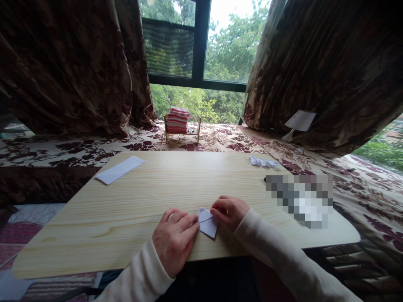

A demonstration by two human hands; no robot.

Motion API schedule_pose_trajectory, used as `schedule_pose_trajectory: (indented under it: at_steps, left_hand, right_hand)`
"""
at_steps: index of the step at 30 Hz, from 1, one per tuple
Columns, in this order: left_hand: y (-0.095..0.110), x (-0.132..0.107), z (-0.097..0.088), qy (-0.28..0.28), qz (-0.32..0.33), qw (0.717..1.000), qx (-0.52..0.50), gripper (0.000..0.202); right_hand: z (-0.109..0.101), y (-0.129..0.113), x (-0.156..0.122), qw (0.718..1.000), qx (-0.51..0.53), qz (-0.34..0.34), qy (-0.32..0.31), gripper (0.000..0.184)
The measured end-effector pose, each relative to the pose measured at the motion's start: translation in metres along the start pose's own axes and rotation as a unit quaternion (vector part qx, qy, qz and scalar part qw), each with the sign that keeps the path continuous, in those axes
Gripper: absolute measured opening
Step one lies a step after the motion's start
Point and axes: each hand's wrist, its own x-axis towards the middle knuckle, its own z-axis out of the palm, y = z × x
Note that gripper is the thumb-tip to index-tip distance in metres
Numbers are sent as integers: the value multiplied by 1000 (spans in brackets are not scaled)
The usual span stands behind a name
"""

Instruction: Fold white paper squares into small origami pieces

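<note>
A small piece of folded white paper (pixel 208 226) lies near the front edge of the wooden table, with a crease or flap line running across it. My left hand (pixel 176 235) rests at its left side, fingers bent together and fingertips on the paper's edge. On the other side, my right hand (pixel 229 212) pinches the paper's upper right edge between thumb and fingers. The fingertips hide parts of both edges.
White paper strips (pixel 120 170) lie at the table's (pixel 176 176) back left. Small folded paper pieces (pixel 263 162) sit at the back right. A pixelated patch covers something at right. Beyond stand a small rack with striped cloths (pixel 178 120) and a white lamp (pixel 300 120).
</note>
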Motion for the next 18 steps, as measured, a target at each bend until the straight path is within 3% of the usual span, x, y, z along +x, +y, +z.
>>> schedule_pose_trajectory:
  at_steps: [6, 11, 18]
  left_hand:
    - [0, 0, 0, 11, -13, 999, -41, 26]
    - [-1, 0, 0, 18, -25, 998, -60, 22]
    - [-3, 0, 2, 14, -32, 997, -65, 19]
  right_hand:
    - [-6, -8, 14, 994, -16, 70, -83, 10]
    - [-9, -16, 8, 992, 13, 93, -79, 6]
    - [-6, -16, 10, 993, 17, 78, -89, 14]
